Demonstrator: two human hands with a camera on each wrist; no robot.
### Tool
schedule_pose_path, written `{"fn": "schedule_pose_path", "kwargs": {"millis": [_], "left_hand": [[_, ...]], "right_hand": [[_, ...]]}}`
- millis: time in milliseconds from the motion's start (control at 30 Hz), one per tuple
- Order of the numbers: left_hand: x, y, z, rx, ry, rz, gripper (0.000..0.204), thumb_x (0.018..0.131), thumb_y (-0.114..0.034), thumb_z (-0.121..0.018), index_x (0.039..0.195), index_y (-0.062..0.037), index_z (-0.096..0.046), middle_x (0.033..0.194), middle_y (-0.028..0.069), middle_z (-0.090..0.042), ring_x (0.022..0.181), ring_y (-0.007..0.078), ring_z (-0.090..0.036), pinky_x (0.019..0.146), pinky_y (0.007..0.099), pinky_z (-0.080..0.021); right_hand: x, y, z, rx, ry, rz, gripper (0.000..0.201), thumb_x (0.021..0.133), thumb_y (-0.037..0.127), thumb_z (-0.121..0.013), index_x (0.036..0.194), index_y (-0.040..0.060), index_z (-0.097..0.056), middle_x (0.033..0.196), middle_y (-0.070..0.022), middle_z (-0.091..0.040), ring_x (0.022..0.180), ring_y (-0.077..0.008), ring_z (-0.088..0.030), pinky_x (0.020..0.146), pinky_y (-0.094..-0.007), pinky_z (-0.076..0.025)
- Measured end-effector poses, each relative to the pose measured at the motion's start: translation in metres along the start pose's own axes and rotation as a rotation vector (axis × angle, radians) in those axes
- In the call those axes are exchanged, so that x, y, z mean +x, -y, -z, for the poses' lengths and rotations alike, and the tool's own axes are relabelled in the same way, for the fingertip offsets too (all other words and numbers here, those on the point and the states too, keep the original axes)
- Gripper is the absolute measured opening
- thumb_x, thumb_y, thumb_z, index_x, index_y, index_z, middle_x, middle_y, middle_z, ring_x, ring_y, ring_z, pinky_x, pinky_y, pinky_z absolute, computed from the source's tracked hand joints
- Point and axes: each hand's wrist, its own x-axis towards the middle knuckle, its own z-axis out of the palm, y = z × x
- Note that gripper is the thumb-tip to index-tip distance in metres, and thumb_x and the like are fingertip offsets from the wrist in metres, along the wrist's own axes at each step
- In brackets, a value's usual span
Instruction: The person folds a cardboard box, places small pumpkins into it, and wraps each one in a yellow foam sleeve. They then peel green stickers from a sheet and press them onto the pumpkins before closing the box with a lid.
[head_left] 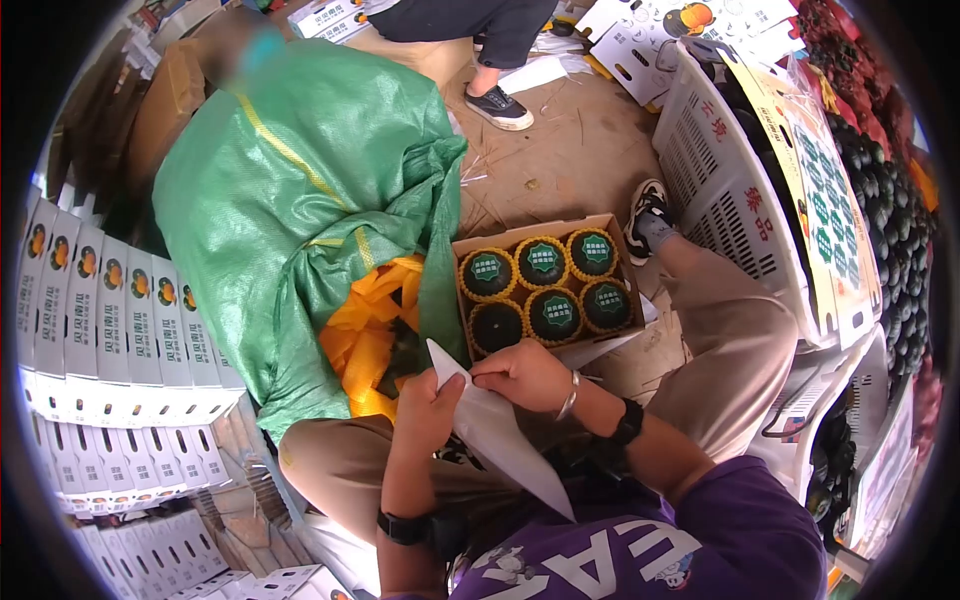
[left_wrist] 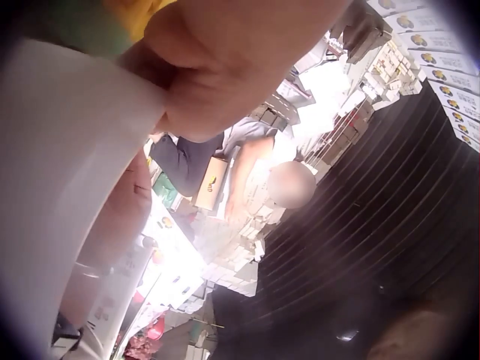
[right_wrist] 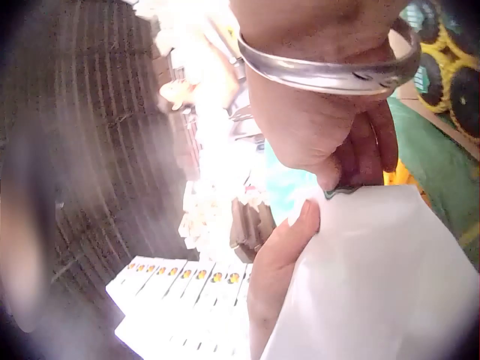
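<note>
In the head view, my left hand [head_left: 425, 410] holds a white sheet [head_left: 505, 440] between thumb and fingers, above my lap. My right hand [head_left: 530, 378], with a silver bangle at the wrist, pinches at the sheet's upper edge. The right wrist view shows a small green sticker [right_wrist: 341, 192] under its fingertips, mostly hidden by them. Just beyond the hands is an open carton [head_left: 634, 290] of dark green squashes in yellow foam nets. Most bear a green round label [head_left: 543, 259]; the near left squash [head_left: 497, 328] shows a bare dark top.
A large green woven sack [head_left: 300, 150], with orange cloth [head_left: 360, 350] at its mouth, stands left of the carton. White printed boxes [head_left: 100, 300] are stacked at far left. A white plastic crate [head_left: 710, 170] stands at right. Another person's shoe [head_left: 500, 108] is ahead.
</note>
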Motion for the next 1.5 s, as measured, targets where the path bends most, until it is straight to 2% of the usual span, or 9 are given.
{"fn": "schedule_pose_path", "kwargs": {"millis": [267, 667, 767, 833, 967, 1067, 1300, 1433, 1500], "left_hand": [[0.002, -0.004, -0.004, 0.216, -0.107, -0.068, 0.026, 0.086, -0.022, -0.060, 0.081, 0.0035, -0.058, 0.069, 0.0238, -0.058, 0.068, 0.0420, -0.058, 0.057, 0.0396, -0.044], [-0.013, -0.017, 0.020, 0.615, -0.161, -0.045, 0.020, 0.087, -0.017, -0.054, 0.078, 0.0006, -0.056, 0.065, 0.0209, -0.059, 0.063, 0.0397, -0.059, 0.057, 0.0452, -0.045], [-0.014, -0.014, 0.027, 0.735, -0.215, 0.086, 0.018, 0.087, -0.018, -0.052, 0.081, -0.0017, -0.056, 0.064, 0.0197, -0.060, 0.062, 0.0404, -0.059, 0.058, 0.0483, -0.046], [-0.014, -0.014, 0.030, 0.683, -0.229, 0.079, 0.018, 0.087, -0.018, -0.053, 0.081, -0.0016, -0.056, 0.063, 0.0200, -0.059, 0.061, 0.0406, -0.058, 0.057, 0.0485, -0.045], [-0.014, -0.013, 0.034, 0.630, -0.260, 0.063, 0.019, 0.087, -0.018, -0.052, 0.080, -0.0012, -0.056, 0.064, 0.0207, -0.059, 0.061, 0.0406, -0.058, 0.056, 0.0487, -0.045], [-0.014, -0.013, 0.040, 0.525, -0.279, 0.059, 0.020, 0.088, -0.019, -0.052, 0.078, -0.0011, -0.055, 0.064, 0.0211, -0.059, 0.060, 0.0405, -0.058, 0.056, 0.0487, -0.045], [-0.019, -0.022, 0.042, 0.364, -0.303, -0.015, 0.017, 0.087, -0.014, -0.054, 0.087, 0.0019, -0.059, 0.069, 0.0221, -0.059, 0.065, 0.0405, -0.058, 0.056, 0.0439, -0.044], [-0.044, -0.021, 0.082, -0.065, -0.483, -0.049, 0.008, 0.087, -0.005, -0.057, 0.092, -0.0024, -0.062, 0.076, 0.0021, -0.061, 0.068, 0.0109, -0.052, 0.060, 0.0284, -0.042], [-0.069, 0.017, 0.124, -0.729, -0.789, -0.146, 0.036, 0.086, -0.008, -0.062, 0.118, 0.0016, -0.050, 0.107, 0.0085, -0.059, 0.097, 0.0143, -0.054, 0.087, 0.0293, -0.042]], "right_hand": [[0.007, 0.011, 0.000, 0.109, 0.060, -0.060, 0.017, 0.078, 0.018, -0.067, 0.089, 0.0040, -0.067, 0.079, -0.0147, -0.065, 0.069, -0.0297, -0.063, 0.061, -0.0333, -0.049], [0.014, -0.072, -0.014, 1.040, -0.037, -0.714, 0.012, 0.083, 0.010, -0.065, 0.080, -0.0022, -0.066, 0.074, -0.0040, -0.064, 0.063, -0.0105, -0.063, 0.058, -0.0232, -0.051], [0.023, -0.134, -0.029, 0.314, -0.276, -0.760, 0.012, 0.077, 0.010, -0.066, 0.082, -0.0011, -0.066, 0.073, -0.0084, -0.066, 0.062, -0.0150, -0.064, 0.055, -0.0286, -0.051], [0.029, -0.156, -0.048, -0.514, -0.473, -0.105, 0.010, 0.074, 0.012, -0.065, 0.075, 0.0022, -0.065, 0.068, -0.0091, -0.064, 0.058, -0.0213, -0.063, 0.051, -0.0330, -0.050], [0.030, -0.165, -0.088, -0.759, 0.086, -0.361, 0.011, 0.073, 0.015, -0.064, 0.075, 0.0045, -0.064, 0.076, -0.0113, -0.066, 0.073, -0.0268, -0.066, 0.065, -0.0366, -0.053], [0.012, -0.171, -0.104, -0.821, -0.173, 0.078, 0.016, 0.074, 0.018, -0.063, 0.078, 0.0031, -0.066, 0.091, -0.0119, -0.066, 0.093, -0.0256, -0.063, 0.081, -0.0368, -0.051], [0.020, -0.210, -0.095, -0.697, 0.008, -0.013, 0.040, 0.078, 0.023, -0.062, 0.113, 0.0030, -0.059, 0.126, -0.0140, -0.052, 0.123, -0.0307, -0.043, 0.100, -0.0396, -0.038], [0.021, -0.184, -0.083, -0.718, 0.218, -0.157, 0.058, 0.086, 0.032, -0.055, 0.138, 0.0161, -0.036, 0.144, -0.0177, -0.029, 0.134, -0.0383, -0.024, 0.108, -0.0470, -0.024], [0.026, -0.170, -0.074, -0.714, 0.308, -0.202, 0.060, 0.088, 0.035, -0.052, 0.142, 0.0207, -0.031, 0.148, -0.0191, -0.022, 0.136, -0.0403, -0.019, 0.110, -0.0483, -0.019]]}}
